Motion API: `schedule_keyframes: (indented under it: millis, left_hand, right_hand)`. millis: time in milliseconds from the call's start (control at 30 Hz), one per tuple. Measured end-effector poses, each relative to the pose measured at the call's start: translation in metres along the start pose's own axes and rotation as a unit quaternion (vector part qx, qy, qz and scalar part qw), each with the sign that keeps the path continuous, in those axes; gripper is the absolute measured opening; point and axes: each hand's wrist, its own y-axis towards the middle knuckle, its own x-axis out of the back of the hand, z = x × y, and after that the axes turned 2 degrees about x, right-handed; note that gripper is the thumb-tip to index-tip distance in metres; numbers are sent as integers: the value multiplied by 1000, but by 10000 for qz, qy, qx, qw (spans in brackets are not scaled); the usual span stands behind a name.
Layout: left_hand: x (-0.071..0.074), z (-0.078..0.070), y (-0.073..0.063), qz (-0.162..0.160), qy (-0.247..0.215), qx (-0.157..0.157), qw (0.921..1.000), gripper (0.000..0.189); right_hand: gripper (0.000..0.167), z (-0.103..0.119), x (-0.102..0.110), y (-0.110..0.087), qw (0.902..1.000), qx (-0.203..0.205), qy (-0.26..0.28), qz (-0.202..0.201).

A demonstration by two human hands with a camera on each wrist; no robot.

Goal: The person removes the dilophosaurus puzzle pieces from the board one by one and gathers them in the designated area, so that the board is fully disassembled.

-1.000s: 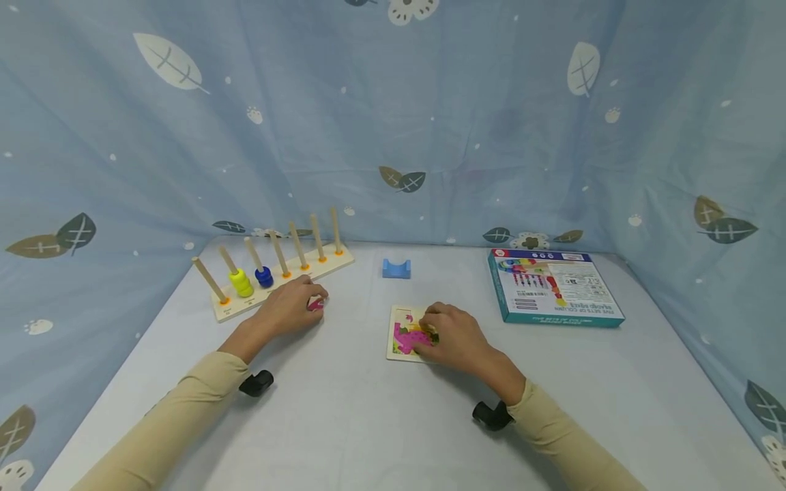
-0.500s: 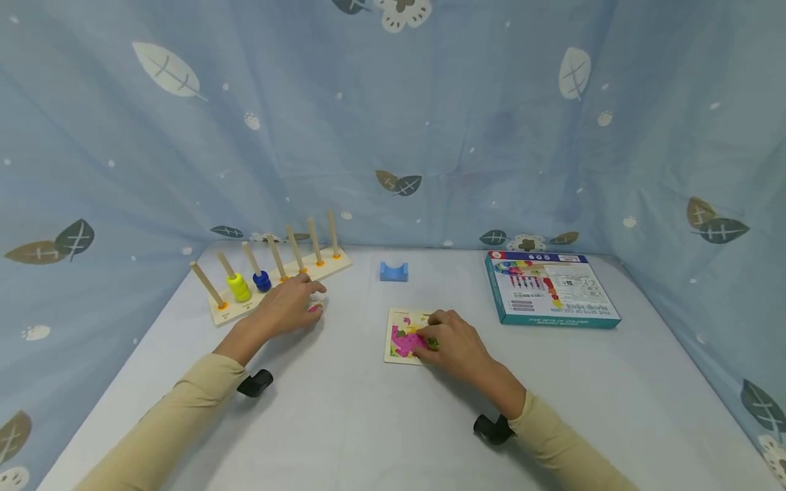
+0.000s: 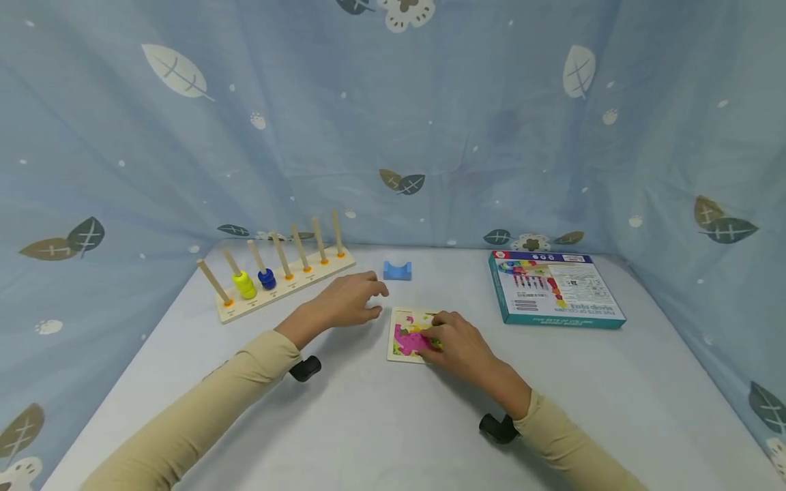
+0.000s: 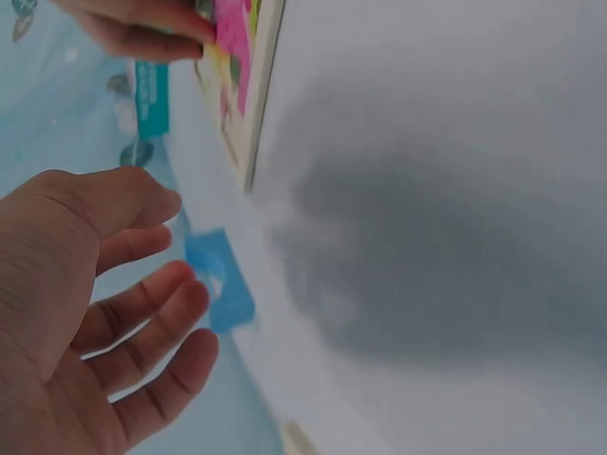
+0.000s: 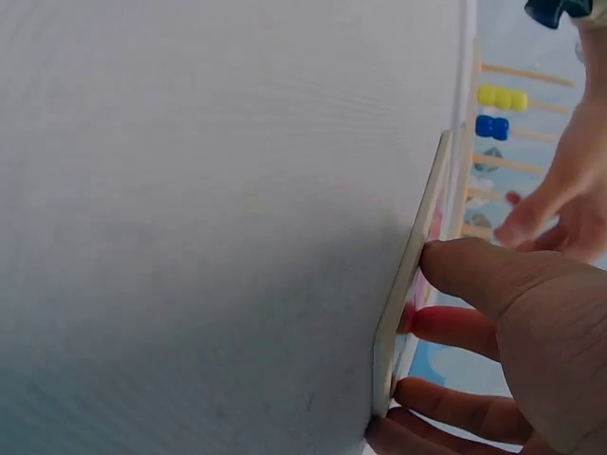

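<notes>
Fingers of left hand (image 3: 348, 300) released, shifted from beside pegboard (image 3: 288, 286) to near puzzle (image 3: 402, 343), right hand (image 3: 464, 349) still there, fingers touching puzzle, grip indeterminable.

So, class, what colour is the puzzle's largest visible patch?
Bright pink on the puzzle, clearest in the head view.

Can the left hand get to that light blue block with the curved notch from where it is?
Probably yes. The bare left hand holds nothing, and the light blue block with the curved notch sits a little beyond it, with nothing visible in between.
</notes>
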Motion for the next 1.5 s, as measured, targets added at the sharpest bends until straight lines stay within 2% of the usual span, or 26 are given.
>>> schedule_keyframes:
  millis: [200, 533, 733, 1033, 1333, 1500]
  left_hand:
    - [-15, -14, 23, 239, 76, -330, 9991, 27]
    - [-28, -21, 41, 418, 293, -142, 9986, 20]
    - [-32, -22, 47, 473, 249, -159, 9984, 19]
    - [-30, -26, 50, 597, 257, -167, 9977, 20]
    - [-36, -26, 54, 607, 169, -337, 9974, 19]
    - [-40, -28, 54, 509, 92, -539, 9972, 19]
  right_hand:
    - [37, 1, 0, -1, 9999, -67, -57, 83]
    - [34, 2, 1, -1, 9998, 130, -132, -47]
    - [33, 2, 2, 0, 9998, 133, -134, -90]
    - [34, 1, 2, 2, 9999, 76, -83, -78]
    - [34, 1, 1, 2, 9999, 108, -59, -88]
    - [32, 0, 1, 2, 9999, 121, -56, -105]
